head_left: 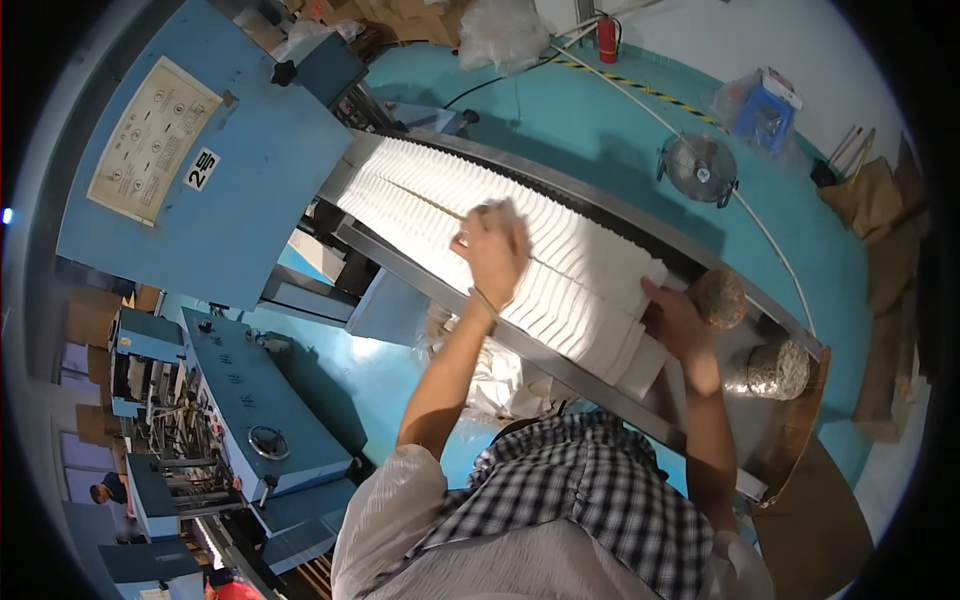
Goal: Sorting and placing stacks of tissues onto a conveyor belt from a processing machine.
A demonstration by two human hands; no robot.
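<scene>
A long run of folded white sheets [570, 310], like paper napkins, stands packed on edge in two rows along a metal trough [400, 272]. My left hand [495, 250] is over the middle of the rows, thumb apart from the curled fingers; its fingertips are slightly blurred, and nothing shows in its grasp. At the right end of the run, my right hand [680, 320] has its fingers bent around the edge of the last sheets. Part of that grip is hidden behind the hand. A few sheets lean at this end, beside the bare metal.
A clear-wrapped roll [780, 370] and another round packet [718, 298] sit at the trough's right end, by a cardboard sheet [815, 500]. A blue machine [230, 130] adjoins the far left end. Beyond are a floor fan [700, 168] and a fire extinguisher [607, 40].
</scene>
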